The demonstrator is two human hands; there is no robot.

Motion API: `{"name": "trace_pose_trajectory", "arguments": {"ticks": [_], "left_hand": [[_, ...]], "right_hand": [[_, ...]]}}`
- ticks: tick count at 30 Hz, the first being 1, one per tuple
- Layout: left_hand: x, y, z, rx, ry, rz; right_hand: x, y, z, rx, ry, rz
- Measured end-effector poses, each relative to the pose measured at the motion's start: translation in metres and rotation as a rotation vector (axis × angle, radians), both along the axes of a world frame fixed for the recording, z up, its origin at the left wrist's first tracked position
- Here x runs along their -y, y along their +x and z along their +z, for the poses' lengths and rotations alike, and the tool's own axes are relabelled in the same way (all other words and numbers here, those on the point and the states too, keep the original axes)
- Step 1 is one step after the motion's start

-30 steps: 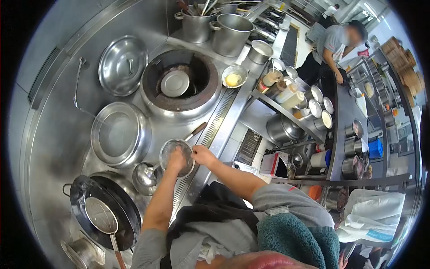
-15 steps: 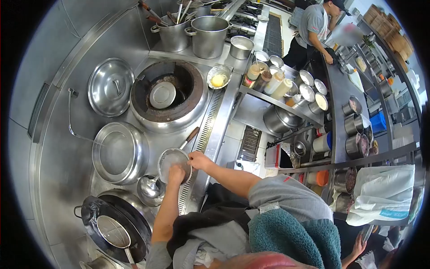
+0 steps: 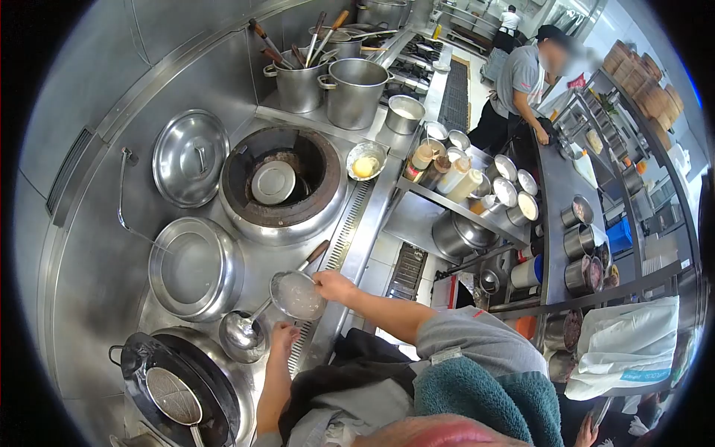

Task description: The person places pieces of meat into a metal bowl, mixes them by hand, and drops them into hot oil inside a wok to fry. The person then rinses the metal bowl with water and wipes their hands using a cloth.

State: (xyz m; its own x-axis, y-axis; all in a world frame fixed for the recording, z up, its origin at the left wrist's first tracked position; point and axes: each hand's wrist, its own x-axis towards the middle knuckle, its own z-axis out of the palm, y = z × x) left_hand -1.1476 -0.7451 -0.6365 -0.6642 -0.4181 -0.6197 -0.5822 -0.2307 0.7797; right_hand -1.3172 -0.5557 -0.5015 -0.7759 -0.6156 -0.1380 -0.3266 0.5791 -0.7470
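My right hand (image 3: 335, 286) grips the rim of a metal bowl (image 3: 298, 294) with pale, cloudy contents, held over the steel stove top. Just below the bowl, my left hand (image 3: 283, 337) is empty with its fingers loosely apart. A ladle (image 3: 240, 330) rests in a round metal container (image 3: 257, 350) beside my left hand. A wooden handle (image 3: 318, 251) sticks out above the bowl, seemingly the ladle's, with its middle hidden behind the bowl.
Left of the hands stand a round steel basin (image 3: 186, 268) and a black wok (image 3: 145, 372) holding a mesh strainer (image 3: 173, 395). Beyond are a wok burner (image 3: 246, 212), a lid (image 3: 191, 160) and tall pots (image 3: 357, 97). A co-worker (image 3: 518, 82) stands by the right counter (image 3: 555, 175).
My left hand has come out of the bowl and moved down beside it. The bowl, still in my right hand, has shifted slightly, and the camera view has tilted.
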Motion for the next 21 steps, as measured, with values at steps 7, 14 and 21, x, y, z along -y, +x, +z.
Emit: {"name": "trace_pose_trajectory", "arguments": {"ticks": [7,14,21], "left_hand": [[0.003,-0.014,-0.013,-0.043,0.465,0.242],[0.013,0.032,-0.061,-0.124,-0.517,-0.268],[0.015,0.099,0.039,0.293,-0.697,-0.312]], "right_hand": [[0.021,0.013,0.026,-0.245,-0.128,0.315],[0.033,-0.018,0.009,-0.440,-0.129,0.401],[0.214,-0.053,0.087,-0.410,-0.393,0.163]]}}
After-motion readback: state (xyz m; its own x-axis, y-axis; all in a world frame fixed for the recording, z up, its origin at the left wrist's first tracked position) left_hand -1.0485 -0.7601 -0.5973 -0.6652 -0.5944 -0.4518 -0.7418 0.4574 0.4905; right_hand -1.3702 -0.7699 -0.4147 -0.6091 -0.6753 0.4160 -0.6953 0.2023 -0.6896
